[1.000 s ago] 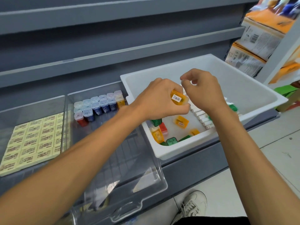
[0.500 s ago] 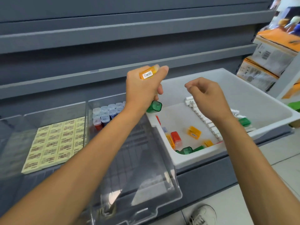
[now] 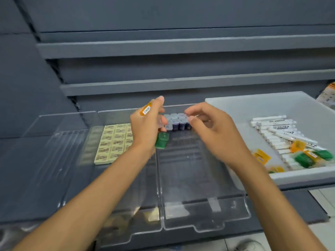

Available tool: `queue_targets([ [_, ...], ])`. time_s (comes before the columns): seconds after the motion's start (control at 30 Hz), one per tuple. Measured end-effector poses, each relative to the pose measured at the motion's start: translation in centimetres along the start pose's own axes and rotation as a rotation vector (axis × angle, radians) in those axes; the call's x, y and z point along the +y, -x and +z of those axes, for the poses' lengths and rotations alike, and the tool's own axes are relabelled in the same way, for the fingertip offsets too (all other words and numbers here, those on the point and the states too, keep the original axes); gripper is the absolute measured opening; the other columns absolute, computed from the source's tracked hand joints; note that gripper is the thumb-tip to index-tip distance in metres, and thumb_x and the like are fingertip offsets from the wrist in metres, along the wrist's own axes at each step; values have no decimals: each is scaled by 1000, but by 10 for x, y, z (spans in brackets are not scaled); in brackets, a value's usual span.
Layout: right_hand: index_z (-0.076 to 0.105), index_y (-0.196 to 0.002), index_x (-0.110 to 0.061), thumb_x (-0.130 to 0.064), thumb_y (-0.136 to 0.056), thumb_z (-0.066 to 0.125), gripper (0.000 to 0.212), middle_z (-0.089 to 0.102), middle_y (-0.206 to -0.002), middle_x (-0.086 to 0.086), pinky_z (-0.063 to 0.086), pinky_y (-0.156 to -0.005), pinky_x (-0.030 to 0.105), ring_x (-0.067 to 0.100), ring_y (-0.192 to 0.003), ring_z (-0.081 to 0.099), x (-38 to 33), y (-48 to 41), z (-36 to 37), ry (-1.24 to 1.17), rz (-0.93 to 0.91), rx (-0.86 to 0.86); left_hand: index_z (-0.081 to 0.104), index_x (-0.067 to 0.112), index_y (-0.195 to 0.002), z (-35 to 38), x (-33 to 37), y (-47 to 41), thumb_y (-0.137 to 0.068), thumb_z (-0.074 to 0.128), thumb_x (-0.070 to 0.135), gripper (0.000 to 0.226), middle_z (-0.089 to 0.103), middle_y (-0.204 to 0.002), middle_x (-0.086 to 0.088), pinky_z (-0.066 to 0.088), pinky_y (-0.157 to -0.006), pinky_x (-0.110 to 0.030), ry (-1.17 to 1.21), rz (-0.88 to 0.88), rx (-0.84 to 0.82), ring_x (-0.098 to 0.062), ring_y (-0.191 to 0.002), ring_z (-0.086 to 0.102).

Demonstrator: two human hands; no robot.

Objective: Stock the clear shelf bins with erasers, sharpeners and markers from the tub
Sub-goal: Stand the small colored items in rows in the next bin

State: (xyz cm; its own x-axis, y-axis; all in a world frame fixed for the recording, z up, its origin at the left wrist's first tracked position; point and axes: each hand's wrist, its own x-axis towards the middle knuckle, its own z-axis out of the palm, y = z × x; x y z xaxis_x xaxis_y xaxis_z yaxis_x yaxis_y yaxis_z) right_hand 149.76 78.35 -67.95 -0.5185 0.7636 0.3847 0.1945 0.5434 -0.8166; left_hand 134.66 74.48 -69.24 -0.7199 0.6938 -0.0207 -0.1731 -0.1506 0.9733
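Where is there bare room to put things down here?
The right bin is bare from the sharpener row to its front lip; the left bin looks bare too. Behind the markers the tub is bare; its front corner is crowded.

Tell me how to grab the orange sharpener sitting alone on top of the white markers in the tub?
Pinch the orange sharpener by two opposite sides, coming down from above. It sits proud on the white markers, so its sides look free, and the walls of the tub would likely block a sideways reach.
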Motion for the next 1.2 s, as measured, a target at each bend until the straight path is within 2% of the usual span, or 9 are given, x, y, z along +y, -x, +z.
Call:
queue_targets([
  [0.17, 66, -95, -23, -18, -89, 66, 8, 68, -84, -9, 52, -74, 27, 9, -79, 64, -3, 21, 48, 15, 15, -230, 60, 11, -69, -53, -22, 15, -88, 69, 32, 30, 53, -46, -1, 37, -41, -21, 3, -133, 79, -13, -37, 43],
  [0.37, 68, -90, -25, -30, -81, 75, 12, 68, -79, -8, 47, -61, 15, 9, -66, 63, -8, 26, 88, 45, 26, -513, 59, 11, -69, -88, -41, 22, -85, 70, 36, 32, 53, -50, -3, 42, -47, -25, 34, -232, 146, -17, -43, 48],
  [0.57, 65, -94, -33, -43, -77, 75, 22, 66, -87, -14, 47, -59, 18, 10, -65, 62, -10, 23, 89, 175, -41, -603, 58, 11, -74, -86, -34, 26, -84, 72, 37, 31, 49, -48, -1, 44, -48, -27, 147, -316, 123, -18, -45, 48],
  [0.7, 65, -92, -31, -43, -79, 72, 19, 67, -88, -13, 50, -64, 25, 10, -69, 62, -11, 24, 90, 226, -72, -615, 61, 10, -80, -91, -31, 29, -86, 70, 39, 31, 50, -48, 2, 46, -48, -25, 143, -308, 86, -15, -47, 50],
  [0.8, 65, -91, -20, -33, -83, 71, 16, 69, -85, -3, 50, -61, 30, 17, -66, 62, -13, 26, 86, 32, 39, -604, 64, 13, -81, -101, -30, 29, -85, 69, 44, 32, 54, -52, 3, 41, -56, -29, 70, -293, 51, -17, -54, 51],
  [0.87, 64, -95, -13, -22, -90, 65, 11, 68, -83, 5, 49, -61, 34, 25, -63, 58, -14, 24, 82, -146, 126, -517, 63, 16, -81, -105, -28, 30, -87, 66, 47, 32, 56, -54, 3, 33, -48, -26, 29, -283, 20, -14, -50, 49],
  [1.0, 64, -110, -12, -10, -98, 48, 20, 58, -69, 5, 47, -55, 27, 18, -55, 56, -8, 18, 80, -363, 294, -355, 62, 16, -94, -106, -25, 34, -90, 59, 52, 37, 63, -64, 3, 31, -40, -19, 64, -329, -90, -10, -50, 53],
  [1.13, 58, -97, -13, -16, -87, 57, 10, 68, -80, 10, 49, -59, 25, 18, -66, 61, -6, 17, 80, -569, 383, -324, 64, 10, -113, -101, -27, 39, -93, 55, 51, 47, 70, -84, -3, 36, -44, -19, 73, -320, -211, -10, -60, 58],
  [1.2, 51, -92, -12, -10, -87, 57, 8, 71, -85, 11, 50, -62, 25, 17, -69, 63, -4, 17, 80, -641, 405, -288, 63, 11, -108, -100, -28, 40, -95, 53, 48, 40, 70, -84, -3, 38, -47, -20, 93, -318, -233, -11, -63, 60],
])
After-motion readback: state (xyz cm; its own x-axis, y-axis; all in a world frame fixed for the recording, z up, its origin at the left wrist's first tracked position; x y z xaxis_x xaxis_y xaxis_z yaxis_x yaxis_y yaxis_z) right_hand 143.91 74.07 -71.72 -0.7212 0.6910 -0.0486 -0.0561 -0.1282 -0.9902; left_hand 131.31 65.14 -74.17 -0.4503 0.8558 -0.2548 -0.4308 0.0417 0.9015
